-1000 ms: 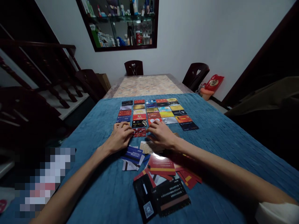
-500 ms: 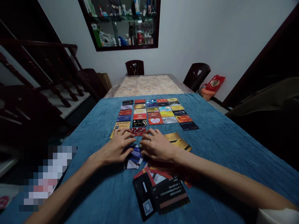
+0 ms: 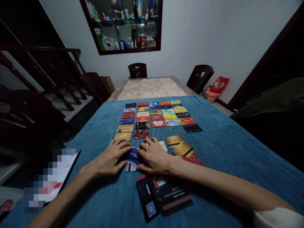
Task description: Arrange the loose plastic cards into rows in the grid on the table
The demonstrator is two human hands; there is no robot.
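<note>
Two black cards [image 3: 174,198] lie on the near side of the right hand [image 3: 149,156]. Between it and the left hand [image 3: 115,156] is a blue card [image 3: 132,153], its long axis apparently crosswise from hand to hand, the dark stripe facing the person; its right end is hidden. Both hands have loosely bent fingers, thumbs apart; whether either grips the card, I cannot tell. Half a second ago they sat farther forward, the left covering part of the yellow card [image 3: 123,136], now exposed just beyond its fingertips.

dim light, dark edges, wide-angle distortion
</note>
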